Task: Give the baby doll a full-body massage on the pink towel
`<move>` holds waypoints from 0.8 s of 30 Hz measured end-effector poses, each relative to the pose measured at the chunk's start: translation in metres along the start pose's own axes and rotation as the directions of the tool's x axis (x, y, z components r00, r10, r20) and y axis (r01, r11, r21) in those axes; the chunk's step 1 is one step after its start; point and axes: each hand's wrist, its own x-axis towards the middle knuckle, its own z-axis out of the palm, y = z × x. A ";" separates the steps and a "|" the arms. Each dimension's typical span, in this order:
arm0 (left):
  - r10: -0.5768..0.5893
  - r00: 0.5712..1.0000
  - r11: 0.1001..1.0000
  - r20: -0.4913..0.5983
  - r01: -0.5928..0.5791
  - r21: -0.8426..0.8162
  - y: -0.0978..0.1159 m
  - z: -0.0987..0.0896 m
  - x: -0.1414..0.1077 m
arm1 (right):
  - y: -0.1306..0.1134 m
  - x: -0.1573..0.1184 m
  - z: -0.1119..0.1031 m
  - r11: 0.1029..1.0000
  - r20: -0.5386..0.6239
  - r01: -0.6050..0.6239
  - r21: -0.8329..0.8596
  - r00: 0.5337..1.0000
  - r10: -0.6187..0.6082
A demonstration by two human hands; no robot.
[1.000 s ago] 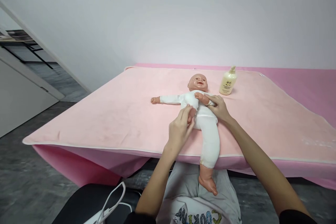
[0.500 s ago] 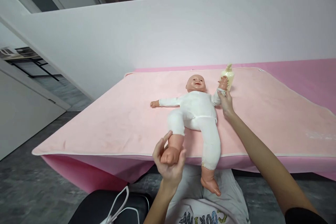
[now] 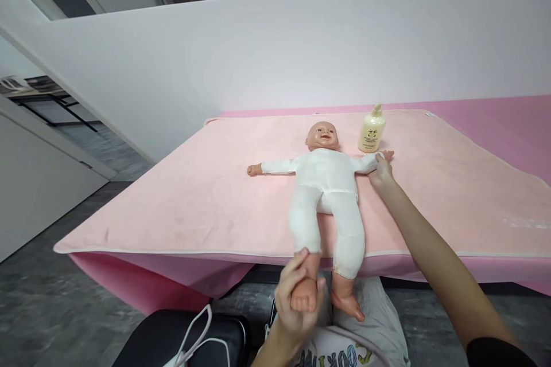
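A baby doll [image 3: 327,175] with a white cloth body lies on its back on a pink blanket [image 3: 193,200], head toward the wall, feet past the near edge. My left hand [image 3: 299,295] is closed around the doll's foot on the left side, fingers and thumb on either side of it. My right hand [image 3: 380,173] grips the doll's forearm on the right side near the wrist, and its small hand sticks out beyond my fingers. Just behind that arm stands a pale yellow pump bottle [image 3: 372,131], upright. The doll's other arm stretches out to the left.
A white wall [image 3: 279,51] rises behind the table. Pink table cover [image 3: 508,126] shows around the blanket and hangs at the front left. A black chair [image 3: 181,338] with white cables [image 3: 196,332] stands at the lower left, beside my lap.
My left hand has moved down and right, and the doll's bent leg now lies straighter. My right hand has lowered the doll's raised arm outward to the right, uncovering the bottle.
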 end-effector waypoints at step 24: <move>-0.201 0.977 0.975 0.075 0.207 -0.080 -0.031 0.047 0.047 | 0.002 -0.055 0.004 0.709 0.592 0.670 -0.220 0.669 -0.449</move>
